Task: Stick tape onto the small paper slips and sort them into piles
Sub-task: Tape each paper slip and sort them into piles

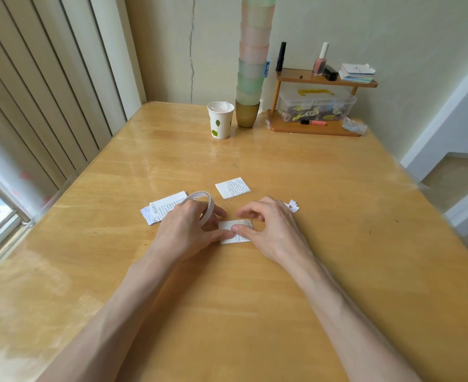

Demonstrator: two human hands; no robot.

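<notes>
Head view: at far L we see vertical blinds (48,92) beside the wooden table (323,216). L of centre a pile of printed slips (162,209) lies flat on the table, its near R corner hid by the L hand (183,230). That hand grips the tape roll (199,194), which stands on edge w/ the fingers curled at the ring, and its thumb tip sits on the L end of the working slip (228,226). Far back stands a paper cup (220,119) w/ a leaf print. A second pile (232,188) lies just beyond the hands, apart from both. The working slip lies flat btwn the two hands. Behind, a stack of pastel cups (252,64) rises from a gold cup. The R hand (271,230) has its thumb flat on the slip's R half, fingers arched over the far edge; whether they pinch anything we can't tell. White scraps (292,206) lie just past its knuckles. A wooden rack (315,129) w/ a clear box stands at back R
</notes>
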